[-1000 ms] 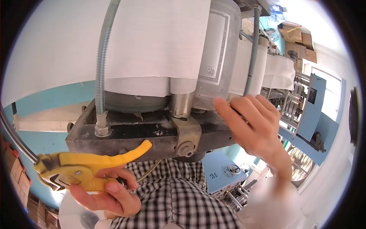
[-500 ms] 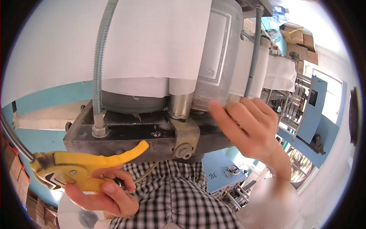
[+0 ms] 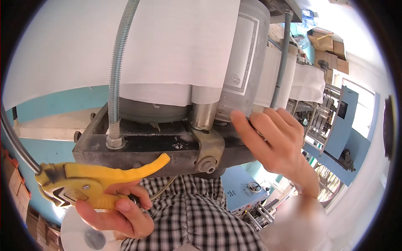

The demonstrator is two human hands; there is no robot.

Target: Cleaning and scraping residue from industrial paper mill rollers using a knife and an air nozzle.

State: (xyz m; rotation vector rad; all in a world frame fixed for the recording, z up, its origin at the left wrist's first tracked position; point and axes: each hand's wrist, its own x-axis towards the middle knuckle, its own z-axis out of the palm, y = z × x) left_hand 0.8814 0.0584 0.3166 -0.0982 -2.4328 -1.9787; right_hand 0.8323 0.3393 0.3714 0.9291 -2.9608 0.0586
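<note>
My left hand point(image 3: 125, 215) is wrapped round the grip of a yellow air blow gun point(image 3: 96, 182) at the lower left. The gun's long lever points right, below the dark metal frame point(image 3: 138, 152), and its thin metal tube point(image 3: 20, 140) runs up and left. My right hand point(image 3: 274, 140) is raised at the frame's right end, beside the engraved clear roller point(image 3: 240, 62). Its fingers are curled, with the thumb side toward the roller's lower end. A thin dark sliver shows between the fingers; what it is I cannot make out.
White paper web point(image 3: 167, 46) passes over rollers behind the frame. A threaded rod point(image 3: 117, 71) stands at left, another rod point(image 3: 281, 62) at right. A bracket with a bolt point(image 3: 207, 164) sits on the frame's front. Blue machinery point(image 3: 341, 129) and cardboard boxes point(image 3: 331, 50) lie beyond at right.
The frame, rollers and paper sit slightly further right in the picture. Both hands keep nearly the same pose; the blow gun stays in my left hand.
</note>
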